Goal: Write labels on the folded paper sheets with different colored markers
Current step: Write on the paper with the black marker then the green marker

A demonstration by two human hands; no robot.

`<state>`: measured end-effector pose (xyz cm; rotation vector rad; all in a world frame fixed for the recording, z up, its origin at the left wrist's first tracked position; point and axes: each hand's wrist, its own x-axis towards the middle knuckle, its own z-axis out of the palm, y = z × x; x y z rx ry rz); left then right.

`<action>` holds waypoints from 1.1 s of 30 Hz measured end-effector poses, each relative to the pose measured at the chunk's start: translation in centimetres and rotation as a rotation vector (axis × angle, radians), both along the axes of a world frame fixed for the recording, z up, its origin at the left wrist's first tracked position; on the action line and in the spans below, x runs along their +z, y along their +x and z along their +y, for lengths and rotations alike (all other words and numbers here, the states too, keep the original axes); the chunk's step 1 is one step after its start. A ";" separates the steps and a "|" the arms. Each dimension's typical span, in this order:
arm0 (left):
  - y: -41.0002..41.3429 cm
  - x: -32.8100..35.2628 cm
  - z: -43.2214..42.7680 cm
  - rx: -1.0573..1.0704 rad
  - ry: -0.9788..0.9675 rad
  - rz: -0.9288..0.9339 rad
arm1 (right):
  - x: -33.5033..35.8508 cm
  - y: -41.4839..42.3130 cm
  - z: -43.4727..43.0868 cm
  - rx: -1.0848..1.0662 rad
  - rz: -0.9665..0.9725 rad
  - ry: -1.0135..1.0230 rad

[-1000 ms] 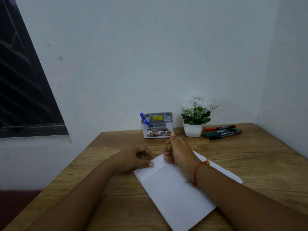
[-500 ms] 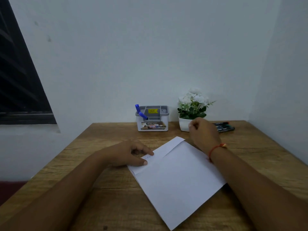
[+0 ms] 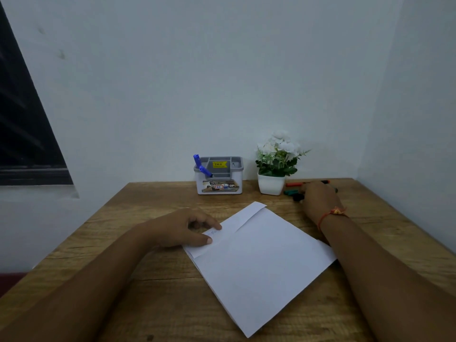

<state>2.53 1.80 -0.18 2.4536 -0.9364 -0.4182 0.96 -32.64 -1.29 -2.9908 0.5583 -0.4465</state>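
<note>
A white folded paper sheet (image 3: pixel 261 257) lies at an angle in the middle of the wooden table, with a narrow folded flap along its far left edge. My left hand (image 3: pixel 182 228) rests on that flap's left corner, thumb and forefinger pressing it flat beside faint writing. My right hand (image 3: pixel 318 199) lies over the markers at the back right. A red marker (image 3: pixel 293 184), a green marker (image 3: pixel 290 192) and the end of a black marker (image 3: pixel 297 197) stick out to its left. Its fingers are hidden, so a grip does not show.
A grey desk organiser (image 3: pixel 219 177) with a blue marker (image 3: pixel 201 166) in it stands at the back centre against the wall. A white pot of white flowers (image 3: pixel 274 174) stands to its right. The wooden table (image 3: pixel 148 280) sits in a corner, wall close on the right.
My right hand left the paper's far edge and moved back and right onto the markers. The left hand stayed on the flap. The view tilted up slightly.
</note>
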 end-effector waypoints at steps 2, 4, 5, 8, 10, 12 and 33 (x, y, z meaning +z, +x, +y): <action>0.0 0.0 0.0 -0.008 0.002 -0.006 | 0.0 0.1 -0.2 0.030 0.009 0.004; 0.1 0.0 0.1 -0.004 0.001 -0.008 | 0.1 0.0 -0.3 0.074 0.000 0.020; 0.1 0.0 0.1 -0.001 0.000 -0.007 | 0.2 -0.1 -0.2 0.097 -0.005 0.021; 0.0 0.1 0.1 -0.004 -0.007 0.003 | 0.5 -0.6 0.4 0.184 -0.057 -0.046; -0.1 0.1 0.0 0.000 -0.004 0.006 | 1.0 -0.7 1.3 0.256 -0.115 -0.094; -0.2 0.2 0.0 0.006 0.008 0.003 | 1.7 -0.8 2.4 0.338 -0.189 -0.072; -1.2 0.4 -0.4 0.121 -0.293 -0.121 | 0.5 -3.1 13.3 0.864 -0.166 0.064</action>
